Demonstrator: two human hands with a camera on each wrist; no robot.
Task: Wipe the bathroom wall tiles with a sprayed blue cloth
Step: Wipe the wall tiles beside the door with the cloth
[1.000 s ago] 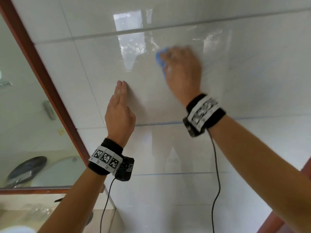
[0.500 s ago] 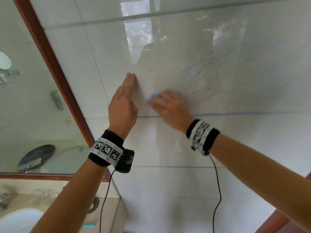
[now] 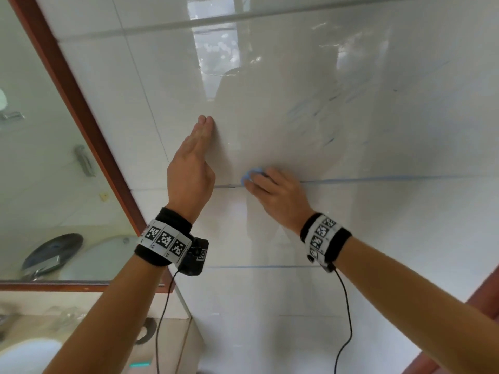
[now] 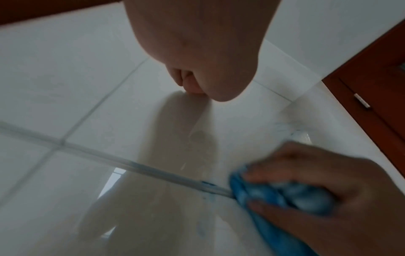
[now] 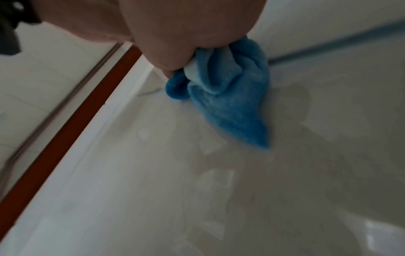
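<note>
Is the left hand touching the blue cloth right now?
Apart. In the head view, bare tile separates the left hand from the cloth gripped by the right hand; the left wrist view shows the same gap.

Bright glare, blurred dim wrist views

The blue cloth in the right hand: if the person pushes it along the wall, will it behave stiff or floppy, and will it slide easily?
Probably floppy: the blue cloth bunches in folds under the right hand, with a loose corner trailing. It likely glides easily, since the wall tiles look glossy. It seems light, gripped by the fingers alone.
</note>
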